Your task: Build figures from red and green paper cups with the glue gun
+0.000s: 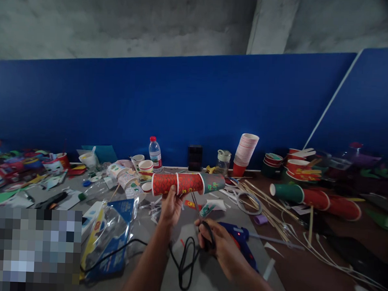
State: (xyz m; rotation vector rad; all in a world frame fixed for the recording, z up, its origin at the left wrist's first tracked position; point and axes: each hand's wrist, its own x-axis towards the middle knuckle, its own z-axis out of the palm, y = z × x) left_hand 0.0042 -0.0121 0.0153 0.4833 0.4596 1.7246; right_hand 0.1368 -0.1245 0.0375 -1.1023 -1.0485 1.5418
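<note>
My left hand (171, 208) grips a row of paper cups (190, 182) joined end to end, two red and one green, lying level above the table. The thumb presses on the red cups from the near side. In my right hand (220, 243) is a pair of scissors (213, 238) with black handles. Their blades point up at the underside of the cups; whether the tips touch it I cannot tell. Just right of that hand lies a blue glue gun (238, 233) with a small red light. A black cable (186, 265) loops on the table below.
A tall stack of cups (247, 150), a water bottle (155, 154) and a glass jar (223, 162) stand before the blue partition (183, 106). Another joined cup row (317, 198) and thin sticks (268, 209) lie right. Blue-yellow packaging (119, 236) lies left.
</note>
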